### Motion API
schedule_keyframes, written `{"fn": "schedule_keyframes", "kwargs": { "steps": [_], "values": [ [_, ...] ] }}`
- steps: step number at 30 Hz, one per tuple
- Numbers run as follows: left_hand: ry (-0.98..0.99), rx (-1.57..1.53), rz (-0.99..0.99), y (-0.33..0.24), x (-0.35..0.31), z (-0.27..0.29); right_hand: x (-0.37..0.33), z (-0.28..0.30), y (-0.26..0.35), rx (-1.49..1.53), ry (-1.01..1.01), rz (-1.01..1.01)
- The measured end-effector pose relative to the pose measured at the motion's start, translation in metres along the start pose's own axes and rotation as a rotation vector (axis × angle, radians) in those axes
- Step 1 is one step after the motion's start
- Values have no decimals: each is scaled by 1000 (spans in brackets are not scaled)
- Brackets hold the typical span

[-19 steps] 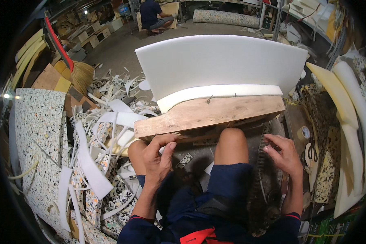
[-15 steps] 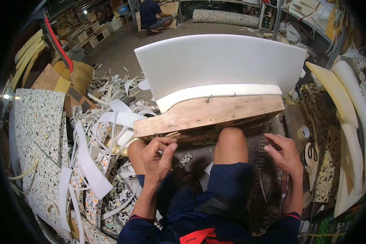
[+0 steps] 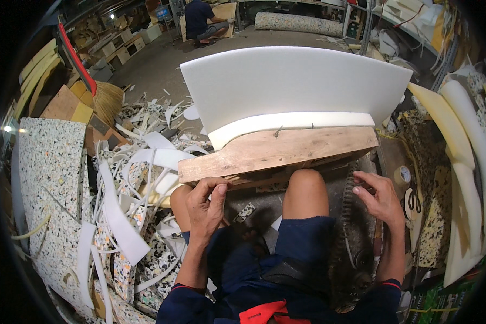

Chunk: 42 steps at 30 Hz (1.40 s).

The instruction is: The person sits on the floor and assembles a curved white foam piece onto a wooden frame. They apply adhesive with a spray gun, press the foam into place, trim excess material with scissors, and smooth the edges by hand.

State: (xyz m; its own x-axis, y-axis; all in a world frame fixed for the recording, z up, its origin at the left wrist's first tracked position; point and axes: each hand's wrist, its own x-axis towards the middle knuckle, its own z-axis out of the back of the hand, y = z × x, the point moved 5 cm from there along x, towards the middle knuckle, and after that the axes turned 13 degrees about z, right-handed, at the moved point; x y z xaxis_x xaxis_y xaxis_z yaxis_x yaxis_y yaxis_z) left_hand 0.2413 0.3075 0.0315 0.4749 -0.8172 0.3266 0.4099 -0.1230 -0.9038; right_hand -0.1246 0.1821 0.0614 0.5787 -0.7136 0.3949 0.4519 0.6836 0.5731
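In front of my knees lies a wooden frame [image 3: 286, 148] with a curved upper edge. A white foam strip [image 3: 291, 120] runs along its top, and a large white foam sheet [image 3: 297, 81] stands up behind it. Close to the frame's lower left edge, my left hand [image 3: 206, 208] is closed, thumb near the curled forefinger; whether anything is pinched there is hidden. My right hand [image 3: 380, 198] hovers beside a dark ridged coil [image 3: 346, 208], fingers bent, with a gap between thumb and fingertips and nothing seen in it.
Foam offcuts [image 3: 121, 216] and a speckled foam sheet [image 3: 51, 178] pile up on the left, near a straw broom [image 3: 108, 100]. Scissors [image 3: 413, 201] and a tape roll [image 3: 402, 174] lie at right, before yellowish foam pieces [image 3: 461, 162]. Far back, a person [image 3: 200, 21] squats.
My left hand has shifted slightly left and up toward the frame's edge. The right hand has barely moved. The foam sheet's right end has shifted slightly to the right.
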Motion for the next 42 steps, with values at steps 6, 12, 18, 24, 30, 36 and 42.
{"fn": "schedule_keyframes", "kwargs": {
  "steps": [6,12,18,24,30,36,42],
  "values": [
    [-16,5,43,-10,9,-2,17,13,-5,-69,3,-20],
    [47,255,-458,-94,78,-23,97,73,-28,-344,-184,126],
    [48,658,-1007,-187,194,-106,233,97,-11,-839,-402,697],
    [224,1045,-750,-189,266,-153,309,75,-13,-834,224,325],
    [561,1136,-394,-164,246,-155,293,57,6,-821,457,295],
    [611,1143,-528,-144,211,-156,240,44,3,-876,514,356],
    [631,806,-665,-131,168,-144,195,27,-2,-643,442,410]
  ]
}}
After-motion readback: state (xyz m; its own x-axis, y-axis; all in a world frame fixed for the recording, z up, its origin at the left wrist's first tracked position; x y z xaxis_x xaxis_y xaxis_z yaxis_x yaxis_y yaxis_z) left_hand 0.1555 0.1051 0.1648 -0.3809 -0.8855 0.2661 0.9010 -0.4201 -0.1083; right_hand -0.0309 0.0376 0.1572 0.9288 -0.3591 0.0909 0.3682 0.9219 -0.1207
